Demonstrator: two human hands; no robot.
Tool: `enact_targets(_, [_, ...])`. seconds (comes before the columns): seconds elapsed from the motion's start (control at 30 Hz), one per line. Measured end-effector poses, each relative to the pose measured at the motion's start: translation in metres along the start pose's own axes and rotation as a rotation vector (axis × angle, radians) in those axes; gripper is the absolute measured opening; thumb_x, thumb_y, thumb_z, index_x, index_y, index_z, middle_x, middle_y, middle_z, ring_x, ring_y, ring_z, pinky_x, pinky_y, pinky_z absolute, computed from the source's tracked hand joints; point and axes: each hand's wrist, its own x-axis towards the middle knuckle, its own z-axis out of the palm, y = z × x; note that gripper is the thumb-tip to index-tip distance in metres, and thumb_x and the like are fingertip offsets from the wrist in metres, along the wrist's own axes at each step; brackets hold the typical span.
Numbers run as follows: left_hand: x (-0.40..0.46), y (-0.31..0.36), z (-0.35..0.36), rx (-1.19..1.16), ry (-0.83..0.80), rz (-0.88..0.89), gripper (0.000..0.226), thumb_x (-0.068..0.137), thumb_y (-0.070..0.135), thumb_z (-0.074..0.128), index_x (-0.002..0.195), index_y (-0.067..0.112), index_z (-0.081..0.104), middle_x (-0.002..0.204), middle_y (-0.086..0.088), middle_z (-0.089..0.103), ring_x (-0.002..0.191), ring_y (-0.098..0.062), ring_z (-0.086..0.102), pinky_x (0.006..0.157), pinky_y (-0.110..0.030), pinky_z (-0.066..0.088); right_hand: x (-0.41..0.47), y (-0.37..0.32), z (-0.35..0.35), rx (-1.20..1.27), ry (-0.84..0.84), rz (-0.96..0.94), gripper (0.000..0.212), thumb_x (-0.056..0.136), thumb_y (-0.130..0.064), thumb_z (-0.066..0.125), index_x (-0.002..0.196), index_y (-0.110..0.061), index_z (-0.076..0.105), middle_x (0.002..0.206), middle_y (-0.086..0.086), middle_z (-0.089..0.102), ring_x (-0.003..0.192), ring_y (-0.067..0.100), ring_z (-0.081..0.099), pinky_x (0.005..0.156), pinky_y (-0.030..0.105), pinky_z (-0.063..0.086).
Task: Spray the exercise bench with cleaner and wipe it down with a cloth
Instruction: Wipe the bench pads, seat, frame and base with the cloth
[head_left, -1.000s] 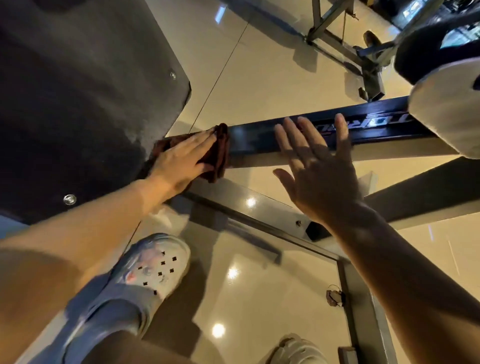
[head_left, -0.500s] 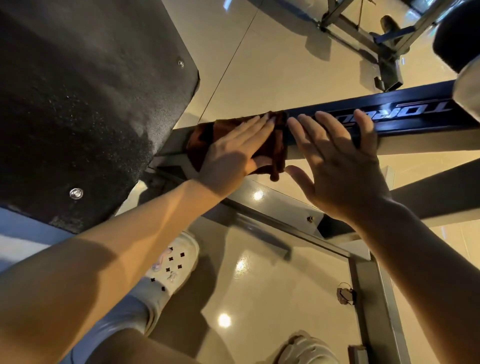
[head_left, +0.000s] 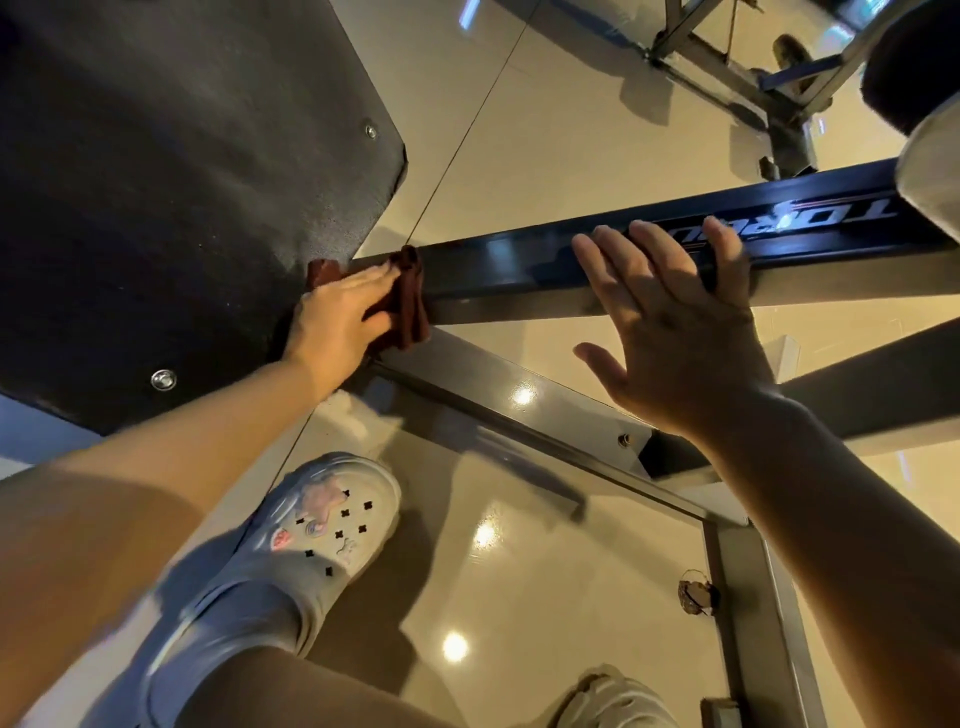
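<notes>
**Desk:** Where is the cloth, relative to the beam?

**Photographer:** The cloth (head_left: 410, 296) is draped over the beam (head_left: 519, 270) at its left end, right where the beam meets the bench pad (head_left: 182, 197). The beam's long axis runs from that pad rightward and slightly up across the frame, toward the roller (head_left: 930, 114) at the upper right.

**Desk:** Which hand has it?

**Photographer:** The left hand (head_left: 337, 322). Its fingers lie nearly straight on the cloth, pressing it flat against the beam's side; whether the thumb hooks round it is hidden.

**Desk:** And the other?

**Photographer:** The right hand (head_left: 675, 332) is farther along the beam, toward the lettering. It is spread wide and holds nothing; the fingertips (head_left: 644, 244) rest on the beam's top edge, thumb splayed below.

**Desk:** So the next stroke?

**Photographer:** Likely rightward along the beam, toward the right hand. That hand looks like a brace and sits in the cloth's path.
</notes>
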Motion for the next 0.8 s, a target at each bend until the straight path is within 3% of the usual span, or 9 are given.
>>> enact_targets(0.1, [0.008, 0.059, 0.009, -0.052, 0.095, 0.155, 0.041, 0.089, 0.000, 0.061, 0.129, -0.008, 0.053, 0.131, -0.021, 0.057, 0.127, -0.024, 0.048, 0.106, -0.004, 0.018, -0.001, 0.000, 0.001, -0.005, -0.001, 0.009, 0.075, 0.092, -0.058, 0.034, 0.150, -0.012, 0.032, 0.147, 0.009, 0.046, 0.133, 0.029, 0.037, 0.111, 0.044, 0.017])
enact_targets(0.17, [0.007, 0.090, 0.016, -0.137, 0.106, 0.314, 0.040, 0.089, 0.012, 0.060, 0.123, -0.008, 0.057, 0.123, -0.021, 0.062, 0.119, -0.027, 0.056, 0.109, -0.012, 0.024, -0.001, 0.001, 0.000, 0.006, 0.007, 0.003, 0.074, 0.092, -0.058, 0.034, 0.150, -0.011, 0.033, 0.147, 0.009, 0.046, 0.133, 0.029, 0.037, 0.111, 0.044, 0.017])
enact_targets(0.23, [0.014, 0.090, 0.016, -0.219, 0.072, 0.424, 0.043, 0.090, 0.016, 0.056, 0.128, -0.004, 0.052, 0.128, -0.014, 0.059, 0.121, -0.019, 0.053, 0.111, -0.016, 0.026, -0.001, 0.002, -0.001, 0.012, 0.007, 0.000, 0.074, 0.092, -0.058, 0.034, 0.150, -0.011, 0.033, 0.147, 0.008, 0.046, 0.133, 0.029, 0.038, 0.111, 0.043, 0.017])
enact_targets(0.33, [0.018, 0.054, 0.007, -0.253, -0.033, 0.308, 0.045, 0.090, 0.006, 0.061, 0.133, 0.001, 0.047, 0.136, -0.009, 0.051, 0.128, -0.013, 0.044, 0.111, -0.009, 0.020, -0.001, 0.002, -0.001, 0.025, -0.016, 0.005, 0.076, 0.091, -0.059, 0.034, 0.151, -0.012, 0.032, 0.147, 0.008, 0.046, 0.133, 0.029, 0.037, 0.111, 0.043, 0.015])
enact_targets(0.43, [0.013, 0.003, -0.006, -0.125, -0.102, 0.147, 0.056, 0.087, -0.006, 0.062, 0.138, 0.004, 0.042, 0.141, -0.011, 0.049, 0.133, -0.022, 0.044, 0.114, -0.023, 0.022, 0.000, 0.002, -0.001, 0.035, -0.004, 0.009, 0.076, 0.090, -0.059, 0.037, 0.150, -0.012, 0.032, 0.146, 0.009, 0.046, 0.133, 0.029, 0.035, 0.110, 0.043, 0.016])
enact_targets(0.6, [0.003, -0.025, -0.011, -0.031, -0.140, -0.028, 0.058, 0.090, -0.003, 0.059, 0.144, 0.009, 0.041, 0.149, -0.006, 0.043, 0.139, -0.020, 0.037, 0.117, -0.031, 0.021, 0.001, 0.001, -0.004, 0.067, -0.018, 0.013, 0.077, 0.089, -0.059, 0.039, 0.150, -0.012, 0.032, 0.145, 0.010, 0.047, 0.132, 0.030, 0.039, 0.110, 0.042, 0.016])
enact_targets(0.7, [0.003, -0.008, -0.003, 0.018, -0.089, -0.016, 0.057, 0.090, 0.001, 0.061, 0.143, 0.007, 0.042, 0.148, -0.009, 0.044, 0.139, -0.022, 0.037, 0.117, -0.031, 0.021, 0.000, -0.002, 0.000, 0.060, -0.003, 0.027, 0.077, 0.089, -0.058, 0.038, 0.150, -0.012, 0.034, 0.144, 0.010, 0.048, 0.131, 0.030, 0.037, 0.110, 0.043, 0.017])
enact_targets(0.8, [0.014, 0.044, 0.007, -0.065, -0.065, 0.153, 0.056, 0.091, 0.020, 0.063, 0.141, 0.006, 0.043, 0.146, -0.012, 0.045, 0.138, -0.024, 0.039, 0.115, -0.031, 0.021, -0.001, 0.000, 0.000, 0.041, 0.008, 0.030, 0.076, 0.089, -0.057, 0.042, 0.150, -0.012, 0.034, 0.144, 0.010, 0.048, 0.131, 0.029, 0.037, 0.109, 0.043, 0.018])
